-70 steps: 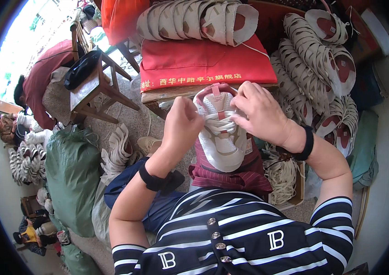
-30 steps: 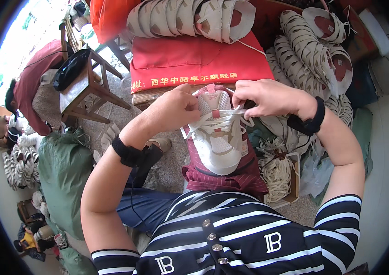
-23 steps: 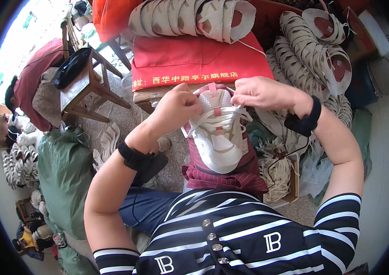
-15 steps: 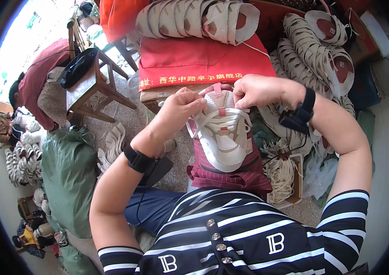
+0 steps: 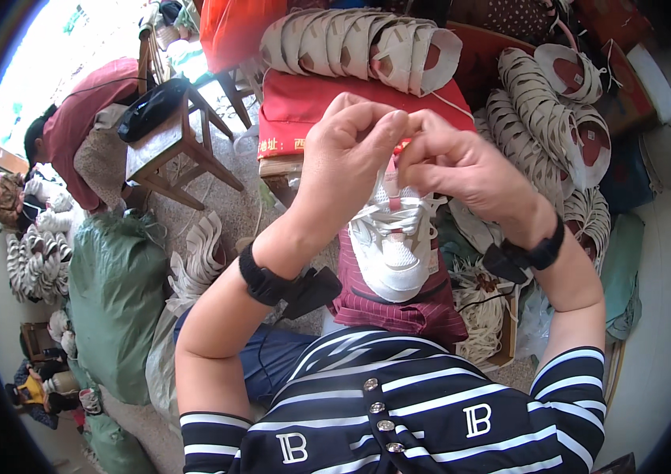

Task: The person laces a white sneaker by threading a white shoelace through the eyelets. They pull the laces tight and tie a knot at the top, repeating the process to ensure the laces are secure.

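Observation:
A white and beige shoe upper [image 5: 392,272] with white laces [image 5: 394,217] across its front lies on a burgundy pinstriped cloth [image 5: 351,296] over my lap, toe toward me. My left hand [image 5: 343,154] is raised over its far end, thumb and fingertips pinched together. Close against it, my right hand [image 5: 462,166] is also closed, its bent fingers meeting the left fingertips. Whatever the fingers pinch is hidden or too thin to make out. The hands partly cover the pink-marked tongue.
A stack of nested shoe uppers [image 5: 359,47] lies on a red-covered bench [image 5: 296,103] ahead. More stacks [image 5: 537,103] stand at the right, above a box of loose laces [image 5: 485,320]. At left are a green sack [image 5: 118,300], a wooden stool [image 5: 165,154] and a bent-over person [image 5: 94,118].
Both hands have come up from the sides of the shoe's tongue and drawn together above it. The whole view has shifted slightly.

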`<move>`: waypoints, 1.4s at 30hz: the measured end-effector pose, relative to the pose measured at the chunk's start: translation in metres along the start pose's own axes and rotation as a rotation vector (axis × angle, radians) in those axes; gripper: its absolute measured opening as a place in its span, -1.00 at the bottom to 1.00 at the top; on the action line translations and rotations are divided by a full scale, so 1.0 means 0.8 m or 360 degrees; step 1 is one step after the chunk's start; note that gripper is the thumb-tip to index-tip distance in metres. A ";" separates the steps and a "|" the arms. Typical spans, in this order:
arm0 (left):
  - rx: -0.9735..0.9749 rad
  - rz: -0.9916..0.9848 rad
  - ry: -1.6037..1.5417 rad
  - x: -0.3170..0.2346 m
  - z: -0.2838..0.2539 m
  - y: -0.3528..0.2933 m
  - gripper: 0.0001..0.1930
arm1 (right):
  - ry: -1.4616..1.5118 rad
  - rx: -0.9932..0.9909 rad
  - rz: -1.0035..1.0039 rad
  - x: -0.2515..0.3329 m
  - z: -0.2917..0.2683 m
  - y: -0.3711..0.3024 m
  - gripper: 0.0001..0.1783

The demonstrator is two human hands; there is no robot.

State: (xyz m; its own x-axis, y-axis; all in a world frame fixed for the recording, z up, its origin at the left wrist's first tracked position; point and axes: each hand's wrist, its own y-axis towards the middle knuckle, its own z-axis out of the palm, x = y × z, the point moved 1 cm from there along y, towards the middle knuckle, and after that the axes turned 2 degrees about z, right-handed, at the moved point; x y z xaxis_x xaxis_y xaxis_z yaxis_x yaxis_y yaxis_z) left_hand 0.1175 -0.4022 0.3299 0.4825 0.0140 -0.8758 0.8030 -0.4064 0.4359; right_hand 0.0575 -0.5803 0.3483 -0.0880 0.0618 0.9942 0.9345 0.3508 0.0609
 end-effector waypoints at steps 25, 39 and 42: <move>-0.0293 -0.0820 -0.0604 0.120 -0.096 -0.075 -0.78 | 0.0001 -0.0709 0.0209 -0.111 -0.076 -0.059 -0.68; -0.0015 -0.0803 -0.0023 0.113 -0.087 -0.084 -0.78 | -0.0832 -0.0683 0.0246 -0.127 -0.063 -0.080 -0.98; 0.0029 -0.0708 0.0057 0.118 -0.073 -0.086 -0.80 | -0.0589 -0.0594 0.0198 -0.125 -0.049 -0.073 -0.98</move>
State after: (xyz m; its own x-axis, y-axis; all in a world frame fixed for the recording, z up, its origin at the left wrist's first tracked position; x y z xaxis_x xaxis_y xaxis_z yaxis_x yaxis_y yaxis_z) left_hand 0.1279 -0.3195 0.2294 0.1034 0.2224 -0.9695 0.9290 -0.3697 0.0142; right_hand 0.0250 -0.6440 0.2487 -0.0216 0.4304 0.9024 0.9987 -0.0316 0.0389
